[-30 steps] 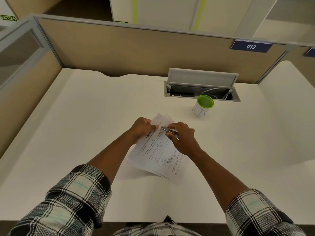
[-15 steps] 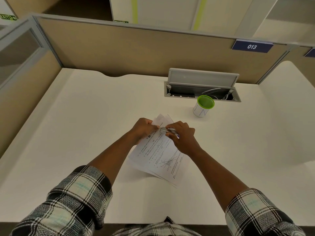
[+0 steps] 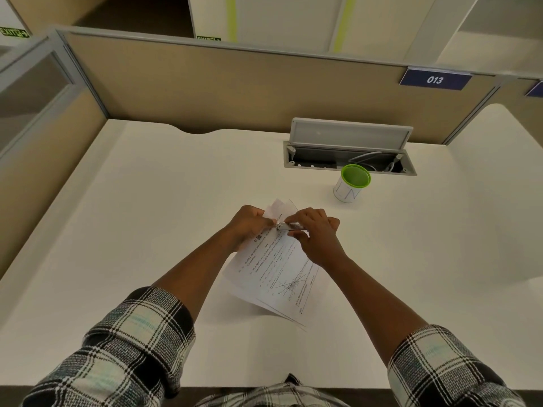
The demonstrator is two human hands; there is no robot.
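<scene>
A thin stack of printed papers (image 3: 276, 271) is lifted at its far end over the middle of the white desk (image 3: 147, 215), its near corner resting on the desk. My left hand (image 3: 248, 224) pinches the top left corner of the stack. My right hand (image 3: 316, 230) grips a small silver stapler (image 3: 289, 226), whose mouth sits at that same corner of the papers, right beside my left fingertips. The corner itself is partly hidden by both hands.
A white cup with a green rim (image 3: 351, 183) stands to the far right of the papers. Behind it an open cable hatch (image 3: 349, 155) is set in the desk, its lid raised. Tan partition walls (image 3: 235, 92) close the desk at the back and left.
The stapler's tip has moved a little left, closer to my left fingertips at the paper corner. Both hands otherwise stay in place.
</scene>
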